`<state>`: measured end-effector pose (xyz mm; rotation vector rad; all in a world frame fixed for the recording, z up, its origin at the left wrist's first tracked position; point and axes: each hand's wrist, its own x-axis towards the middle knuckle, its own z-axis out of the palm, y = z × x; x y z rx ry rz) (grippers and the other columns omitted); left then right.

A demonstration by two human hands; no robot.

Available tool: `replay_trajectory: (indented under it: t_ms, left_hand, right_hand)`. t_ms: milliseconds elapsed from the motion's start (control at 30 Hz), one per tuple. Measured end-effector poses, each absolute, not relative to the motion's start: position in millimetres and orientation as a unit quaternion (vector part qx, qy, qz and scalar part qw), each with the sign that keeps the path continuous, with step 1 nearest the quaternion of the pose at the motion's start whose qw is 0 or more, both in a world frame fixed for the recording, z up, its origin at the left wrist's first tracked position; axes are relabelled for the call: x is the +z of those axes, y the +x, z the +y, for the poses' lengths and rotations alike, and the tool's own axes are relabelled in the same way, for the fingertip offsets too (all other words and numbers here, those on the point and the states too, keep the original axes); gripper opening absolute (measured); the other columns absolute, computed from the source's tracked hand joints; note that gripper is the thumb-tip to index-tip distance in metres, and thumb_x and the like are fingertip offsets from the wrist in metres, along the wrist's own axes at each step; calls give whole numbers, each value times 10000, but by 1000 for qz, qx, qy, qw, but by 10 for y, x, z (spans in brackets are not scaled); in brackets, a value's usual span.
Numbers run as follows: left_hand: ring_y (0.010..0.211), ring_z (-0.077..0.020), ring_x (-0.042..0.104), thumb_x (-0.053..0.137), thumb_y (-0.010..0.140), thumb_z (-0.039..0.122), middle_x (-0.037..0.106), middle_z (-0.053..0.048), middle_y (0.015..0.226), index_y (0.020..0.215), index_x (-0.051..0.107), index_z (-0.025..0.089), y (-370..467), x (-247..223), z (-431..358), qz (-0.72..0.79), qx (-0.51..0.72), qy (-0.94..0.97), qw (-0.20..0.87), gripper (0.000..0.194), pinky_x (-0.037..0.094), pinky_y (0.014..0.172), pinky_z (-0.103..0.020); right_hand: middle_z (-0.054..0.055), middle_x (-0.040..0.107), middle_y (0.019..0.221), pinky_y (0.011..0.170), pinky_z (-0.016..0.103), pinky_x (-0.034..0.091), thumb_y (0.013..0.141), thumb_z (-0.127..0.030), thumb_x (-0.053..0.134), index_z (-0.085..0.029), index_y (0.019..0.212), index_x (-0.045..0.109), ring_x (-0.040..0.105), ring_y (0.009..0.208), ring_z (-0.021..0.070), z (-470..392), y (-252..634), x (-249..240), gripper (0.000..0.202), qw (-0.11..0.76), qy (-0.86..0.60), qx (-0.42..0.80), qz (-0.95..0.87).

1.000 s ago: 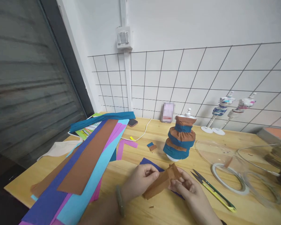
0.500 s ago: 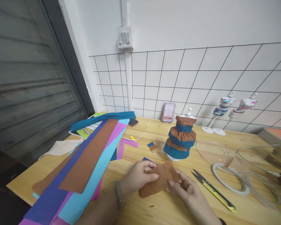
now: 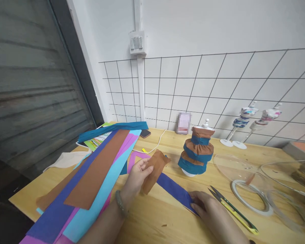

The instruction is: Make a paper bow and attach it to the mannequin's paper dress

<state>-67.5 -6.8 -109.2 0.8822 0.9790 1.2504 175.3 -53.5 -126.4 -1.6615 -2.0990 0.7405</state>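
The right hand (image 3: 208, 206) has its fingers narrowed on the near end of a thin, dark-blue strip (image 3: 174, 188), lying lengthwise away leftward on the wooden table (image 3: 144, 220). Farther, the left hand (image 3: 135, 177) pinches a thin brown oblong piece (image 3: 154, 173), slanting away rightward.

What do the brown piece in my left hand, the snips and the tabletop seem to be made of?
Brown piece: matte crepe paper or thin cloth, judging by its soft creases; I can't tell which.
Snips: dark, pointed blades, probably metal; the even yellow handle suggests plastic.
Tabletop: wood or a wood-look surface, smooth with a slight sheen, going by its pale grain.
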Motion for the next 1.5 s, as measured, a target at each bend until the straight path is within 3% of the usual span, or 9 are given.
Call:
replay_trajectory:
  t_ms: [100,300,433,633,733,967,1367,1500]
  left_hand:
    - [1002,-248,598,759,606,312,648,-115,1079,1013,579,149,-644,-1088,-85,423,545,383,614,474,465,829,-333]
    - [966,-230,607,730,638,258,644,-107,1072,1044,545,154,-605,-1175,-108,416,499,435,623,458,461,808,-331]
    - [928,-212,606,683,666,218,643,-90,1016,1102,525,153,-548,-1254,-160,405,441,509,619,468,459,768,-304]
    - [774,-168,592,618,664,146,623,-36,835,1141,559,176,-478,-1276,-272,429,318,626,569,482,437,647,-251]
    - [740,-159,589,615,670,158,623,-30,816,1175,551,198,-479,-1310,-290,412,280,653,570,511,427,620,-237]
    - [718,-159,588,646,652,205,606,-29,802,1187,546,191,-536,-1362,-245,438,253,646,572,545,433,606,-230]
    - [724,-162,556,673,609,259,606,-38,880,1187,566,219,-645,-1367,-184,517,252,667,475,589,443,631,-244]
    - [821,-207,594,668,613,256,640,-70,989,1205,551,216,-661,-1339,-192,522,250,676,456,605,461,725,-290]
  right_hand:
    - [53,699,844,713,321,476,810,-221,430,-232,808,665,630,794,224,-536,1700,-1246,236,181,-580,267,-748]
    - [93,692,898,760,385,466,817,-272,453,-198,884,664,615,835,259,-424,1779,-1366,233,245,-615,176,-728]
    - [113,676,985,863,425,431,823,-347,482,-184,950,654,593,930,277,-429,1767,-1364,268,314,-603,160,-716]
    - [92,650,1123,873,360,471,825,-428,494,-200,1094,587,591,1022,253,-569,1586,-1287,365,388,-566,337,-645]
    - [101,664,1103,847,347,499,776,-422,565,-175,1131,562,622,979,255,-567,1540,-1373,434,389,-548,405,-620]
    - [102,689,1070,866,366,495,774,-384,569,-172,1053,604,638,963,257,-503,1601,-1446,352,388,-555,419,-605]
    - [89,683,1086,888,369,466,784,-379,511,-188,1047,620,620,1002,259,-508,1612,-1352,343,317,-597,332,-659]
    - [107,680,1089,867,358,475,801,-380,480,-160,1078,596,625,991,254,-517,1611,-1326,372,282,-604,319,-674]
